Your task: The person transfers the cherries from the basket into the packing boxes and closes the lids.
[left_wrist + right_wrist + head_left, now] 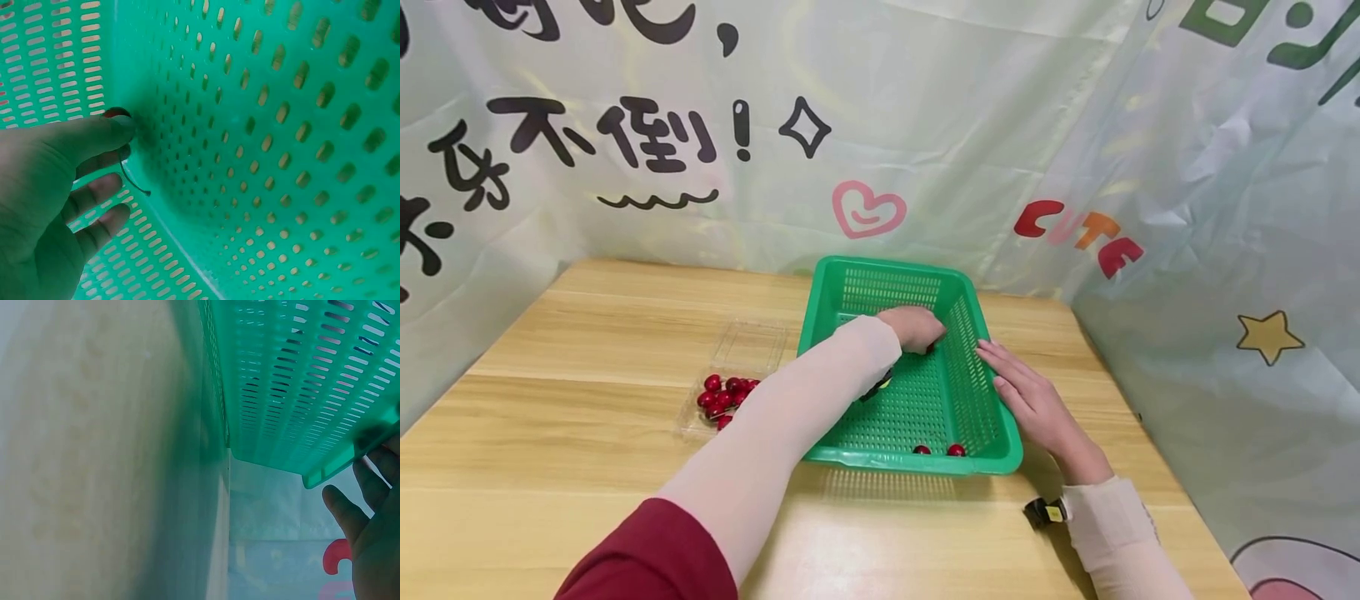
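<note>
Inside the green plastic basket, my left hand is low near the far right corner. Its thumb and finger pinch a dark red cherry, mostly hidden behind the thumb in the left wrist view, and a thin stem hangs below. The other fingers are spread apart. My right hand lies along the basket's right rim with fingers extended, and in the right wrist view its fingertips are at that rim. Two more cherries sit by the basket's near wall.
Left of the basket, a clear plastic box with its lid folded back holds several red cherries, partly covered by my left forearm. A printed curtain stands behind and to the right of the wooden table.
</note>
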The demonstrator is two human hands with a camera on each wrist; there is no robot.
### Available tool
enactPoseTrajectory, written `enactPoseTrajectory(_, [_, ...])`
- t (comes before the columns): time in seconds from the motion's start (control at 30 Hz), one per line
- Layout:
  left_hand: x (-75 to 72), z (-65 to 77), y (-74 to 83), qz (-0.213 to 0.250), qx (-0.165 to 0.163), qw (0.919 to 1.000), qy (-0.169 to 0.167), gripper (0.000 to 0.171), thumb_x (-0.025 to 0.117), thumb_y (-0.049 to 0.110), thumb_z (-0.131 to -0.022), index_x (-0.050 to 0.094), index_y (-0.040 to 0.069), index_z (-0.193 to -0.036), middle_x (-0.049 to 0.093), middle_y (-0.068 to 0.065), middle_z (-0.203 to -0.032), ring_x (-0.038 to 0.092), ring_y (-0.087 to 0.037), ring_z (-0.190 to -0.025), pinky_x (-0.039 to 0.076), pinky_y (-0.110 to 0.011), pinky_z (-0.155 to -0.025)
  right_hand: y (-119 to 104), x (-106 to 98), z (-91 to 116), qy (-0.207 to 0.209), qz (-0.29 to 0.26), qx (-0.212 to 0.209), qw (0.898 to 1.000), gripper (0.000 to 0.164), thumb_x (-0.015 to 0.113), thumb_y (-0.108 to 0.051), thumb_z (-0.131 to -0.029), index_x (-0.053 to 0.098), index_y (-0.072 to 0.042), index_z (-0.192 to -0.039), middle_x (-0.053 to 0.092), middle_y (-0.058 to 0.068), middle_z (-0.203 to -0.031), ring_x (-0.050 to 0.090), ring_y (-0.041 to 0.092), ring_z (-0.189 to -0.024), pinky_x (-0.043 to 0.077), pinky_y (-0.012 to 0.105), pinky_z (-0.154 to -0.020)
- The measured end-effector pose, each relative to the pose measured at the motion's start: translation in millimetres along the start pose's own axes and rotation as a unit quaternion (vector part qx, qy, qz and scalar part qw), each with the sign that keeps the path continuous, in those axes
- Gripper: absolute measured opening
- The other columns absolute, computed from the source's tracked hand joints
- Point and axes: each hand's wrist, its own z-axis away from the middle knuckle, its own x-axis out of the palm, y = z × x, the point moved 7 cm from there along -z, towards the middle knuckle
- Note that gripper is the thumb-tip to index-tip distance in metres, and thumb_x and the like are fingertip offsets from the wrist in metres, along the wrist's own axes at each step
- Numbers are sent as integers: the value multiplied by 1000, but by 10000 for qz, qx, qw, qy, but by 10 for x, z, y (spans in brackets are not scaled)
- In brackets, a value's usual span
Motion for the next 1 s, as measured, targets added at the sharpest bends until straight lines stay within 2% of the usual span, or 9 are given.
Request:
enactPoseTrajectory(0.1, [-60, 33, 43, -318, 119, 9994, -13, 6, 54, 17, -101, 59, 19, -105, 61, 0, -100, 55, -17, -91, 40, -32, -75, 3, 0, -3, 2, -7, 12, 10000, 42, 47, -9, -102, 48, -8, -145, 42, 10, -151, 33, 24, -141, 19, 20, -113])
enactPoseTrajectory(0.27, [-145, 81, 63, -586, 273, 9979, -30, 25, 60, 20, -99, 59, 17, -123, 62, 1, -107, 57, -17, -101, 45, -32, -83, 19, 1, -1, 0, -22, 22, 10000, 43, 47, -9, -102, 48, -10, -145, 42, 9, -151, 33, 23, -142, 20, 20, -112])
enactPoseTrajectory(0.4, [-183, 125, 41, -600, 228, 9979, 36, 32, 60, 24, -98, 58, 16, -130, 62, 1, -110, 57, -17, -104, 46, -34, -86, 30, 6, 8, -12, 3, 52, 10000, 43, 48, -9, -102, 47, -10, -145, 41, 8, -151, 33, 24, -142, 20, 20, -112])
enactPoseTrajectory(0.67, [-334, 295, -2, -579, 202, 9976, 329, 32, 61, 27, -97, 60, 15, -127, 60, 1, -106, 54, -17, -103, 45, -34, -87, 24, 10, 11, -25, -5, 81, 10000, 44, 47, -9, -102, 47, -10, -146, 41, 8, -151, 33, 24, -142, 19, 20, -113])
enactPoseTrajectory(1.0, [-531, 617, -34, -146, 377, 9968, 688, 12, 61, 26, -96, 60, 17, -105, 57, 3, -97, 50, -16, -90, 42, -31, -78, 19, 16, 16, -7, -17, 97, 10000, 43, 47, -8, -102, 48, -10, -145, 41, 8, -151, 33, 24, -142, 20, 20, -112])
